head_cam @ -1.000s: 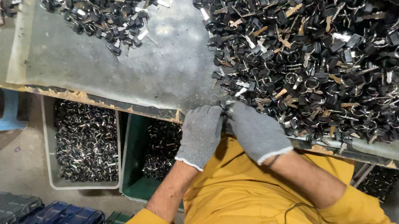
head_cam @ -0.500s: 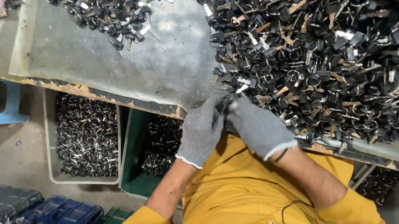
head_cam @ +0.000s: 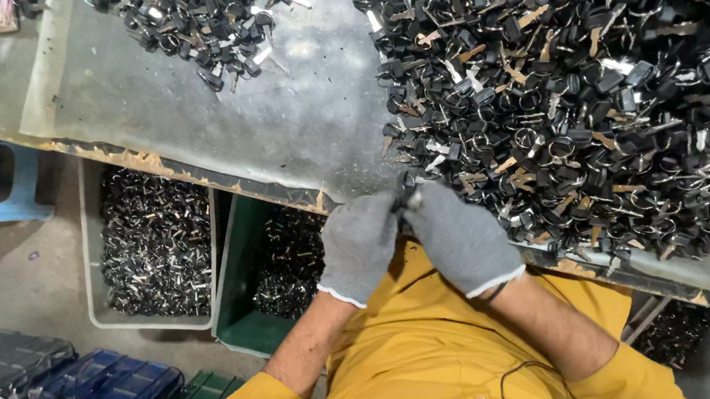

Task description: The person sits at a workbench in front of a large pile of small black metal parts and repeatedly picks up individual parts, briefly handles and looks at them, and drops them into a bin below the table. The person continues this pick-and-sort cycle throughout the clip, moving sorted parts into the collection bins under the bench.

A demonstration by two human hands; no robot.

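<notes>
- The left hand, in a grey knit glove, is curled shut at the near edge of the table, its fingertips pinching a small black part
- The right hand, in the same kind of glove, presses against the left hand, fingers folded in and meeting on the same small black part
- The small black part sits between the two sets of fingertips, mostly hidden by the gloves, so its shape cannot be told
- Just beyond and to the right of the right hand lies a big heap of black parts mixed with metal rings and brass-coloured bits, reaching right up to the knuckles
- Further out past the left hand, well apart from it, lies a smaller pile of black parts on the grey table top
- Below the left hand, under the table edge, stands a green bin with dark pieces inside
- Left of that, a grey bin is filled with shiny metal pieces
- Near the left elbow lie blue and green cases on the floor
- Both forearms are bare, coming out of yellow sleeves
</notes>
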